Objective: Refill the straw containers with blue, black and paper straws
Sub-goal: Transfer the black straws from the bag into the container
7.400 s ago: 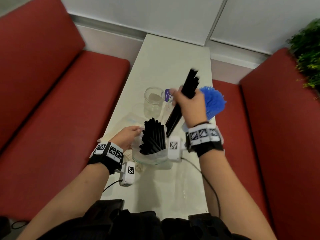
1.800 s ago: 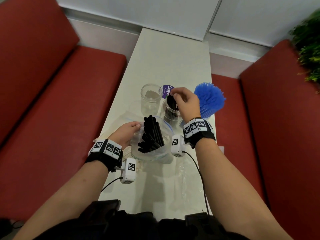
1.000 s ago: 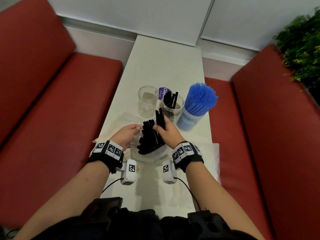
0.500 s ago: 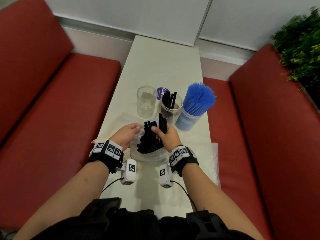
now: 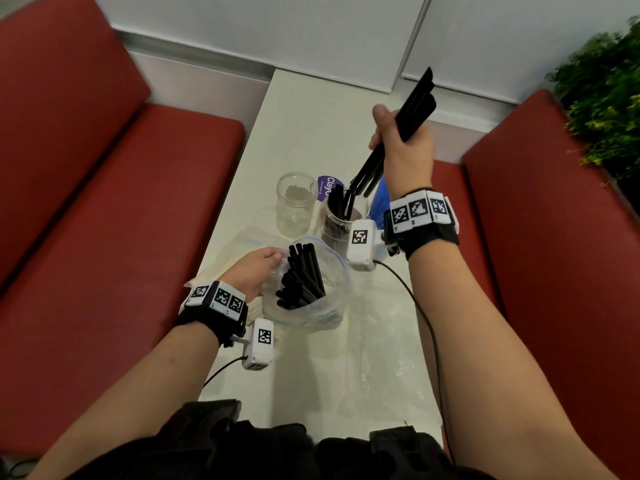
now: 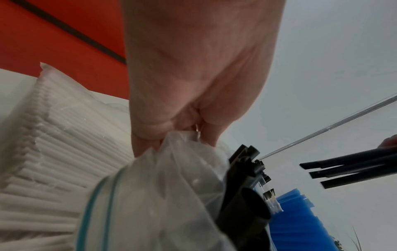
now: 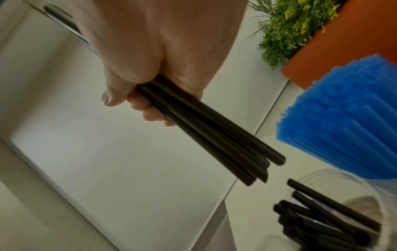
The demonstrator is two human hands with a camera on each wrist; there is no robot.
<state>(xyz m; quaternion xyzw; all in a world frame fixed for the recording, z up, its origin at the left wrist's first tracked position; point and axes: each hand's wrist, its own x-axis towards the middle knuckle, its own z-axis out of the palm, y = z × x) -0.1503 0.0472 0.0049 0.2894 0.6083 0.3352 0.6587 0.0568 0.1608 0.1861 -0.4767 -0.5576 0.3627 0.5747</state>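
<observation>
A purple label [image 5: 326, 186] behind the jars reads "Clay", the rest hidden.

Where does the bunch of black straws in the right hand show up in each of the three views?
Head: the bunch of black straws sits upper centre-right, slanting, in the right hand.
Left wrist: only its cut ends show, at the right edge.
Right wrist: it runs from the grip down to the right, mid-frame.
Shared landmark: the blue straws, mostly hidden behind the right forearm in the head view.

Red upholstered benches [image 5: 114, 202] are flanking a narrow white table [image 5: 311, 133]. A leafy green plant [image 5: 602, 95] is sitting at far right; grey wall panels [image 5: 277, 26] are running behind.
</observation>
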